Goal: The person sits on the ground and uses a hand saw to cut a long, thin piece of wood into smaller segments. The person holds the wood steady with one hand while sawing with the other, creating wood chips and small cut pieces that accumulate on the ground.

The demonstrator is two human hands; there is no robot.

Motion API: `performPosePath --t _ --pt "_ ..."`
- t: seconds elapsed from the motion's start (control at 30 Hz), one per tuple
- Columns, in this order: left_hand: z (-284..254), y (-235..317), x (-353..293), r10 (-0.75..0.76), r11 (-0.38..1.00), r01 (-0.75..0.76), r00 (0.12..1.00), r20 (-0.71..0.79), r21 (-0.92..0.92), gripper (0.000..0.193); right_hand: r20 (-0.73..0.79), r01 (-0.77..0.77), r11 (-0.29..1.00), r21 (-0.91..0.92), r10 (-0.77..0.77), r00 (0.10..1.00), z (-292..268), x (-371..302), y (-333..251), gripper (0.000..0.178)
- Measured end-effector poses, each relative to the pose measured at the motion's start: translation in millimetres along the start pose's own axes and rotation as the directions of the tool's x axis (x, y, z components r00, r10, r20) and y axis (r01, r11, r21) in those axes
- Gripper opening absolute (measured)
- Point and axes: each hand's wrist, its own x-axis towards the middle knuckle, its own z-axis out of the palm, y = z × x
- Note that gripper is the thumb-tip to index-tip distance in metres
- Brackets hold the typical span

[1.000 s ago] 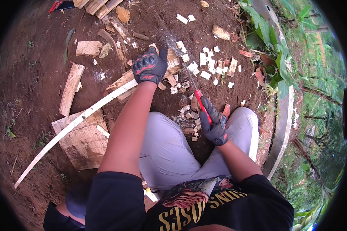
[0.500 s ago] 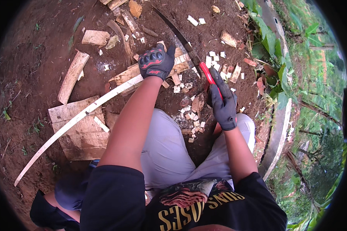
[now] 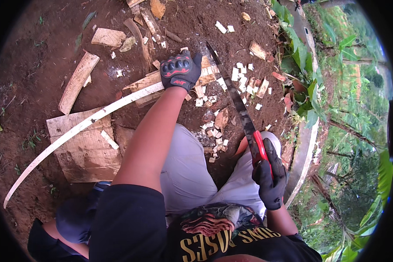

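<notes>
Our left hand [image 3: 177, 70] grips the long strip [image 3: 81, 126] at 12 o'clock; our right hand [image 3: 270, 177] grips the knife [image 3: 238, 102] at 3.

I sat outdoors on bare, reddish-brown soil [image 3: 39, 65] under soft, even daylight that threw no hard shadows. Flat slabs of split wood [image 3: 85, 148] lay on the dirt to my left, with other offcuts [image 3: 76, 81] farther up. Small pale wood chips [image 3: 244, 81] were scattered across the ground ahead of me. To my right a curved, weathered edge [image 3: 308, 139] bordered the dirt, and beyond it grew green leafy plants [image 3: 349, 105] and grass.
</notes>
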Motion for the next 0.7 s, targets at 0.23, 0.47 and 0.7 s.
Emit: performPosePath --t 0.23,0.47,0.7 --pt "0.5 -4.8 -6.5 0.012 1.000 -0.012 1.000 0.028 -0.005 0.057 -0.119 0.143 0.982 -0.127 -0.158 0.980 17.7 81.0 -16.2 0.045" --pt "-17.8 0.9 1.5 -0.032 0.999 0.037 0.985 0.170 -0.027 0.068 -0.123 0.063 0.992 0.106 -0.050 0.991 52.6 92.1 41.2 0.047" --pt "-14.1 6.6 0.5 -0.043 0.999 0.043 0.992 0.119 0.006 0.072 -0.033 0.092 0.993 -0.067 -0.095 0.995 61.6 1.5 83.3 0.052"
